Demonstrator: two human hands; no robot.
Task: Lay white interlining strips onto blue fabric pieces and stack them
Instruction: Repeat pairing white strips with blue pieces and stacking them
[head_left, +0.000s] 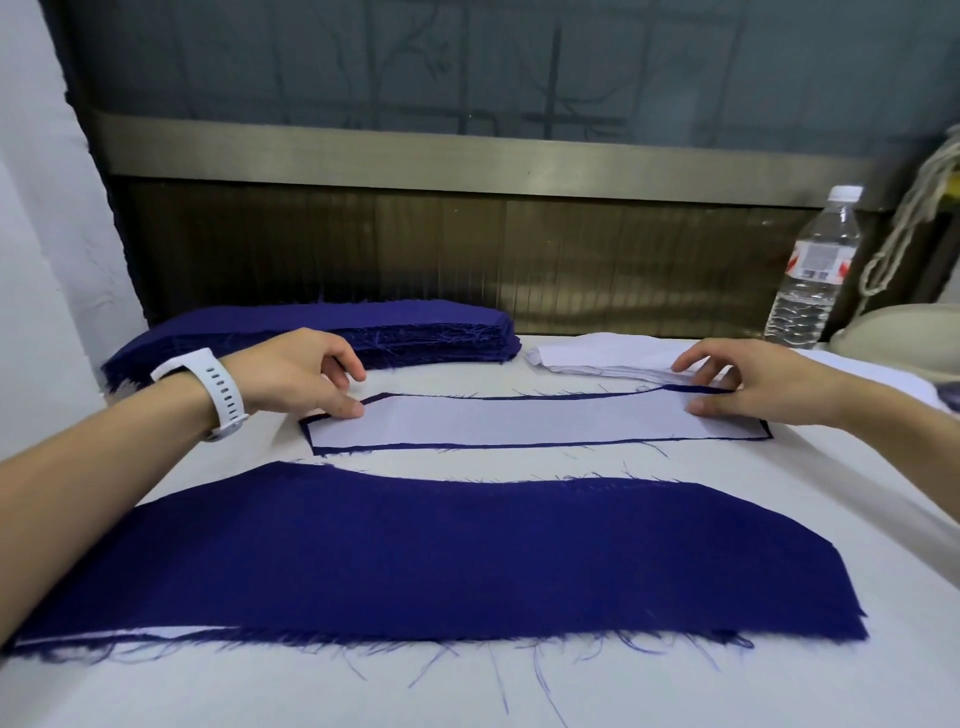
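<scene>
A white interlining strip (530, 422) lies flat on a blue fabric piece (550, 398), whose dark edge shows all round it, in the middle of the table. My left hand (306, 376) presses its thumb on the strip's left end. My right hand (748, 382) rests its thumb and fingertips on the right end. Nearer to me lies a wide blue fabric stack (441, 558) with a white strip peeking out at its lower left. A thick pile of blue pieces (332, 330) sits at the back left. Loose white interlining strips (592, 353) lie at the back right.
A clear plastic water bottle (815, 270) stands at the back right beside a cream object (893, 332) and a hanging cord (914, 218). A dark panel and metal rail (467, 150) close off the table's far side. The white table cloth (467, 691) runs to the near edge.
</scene>
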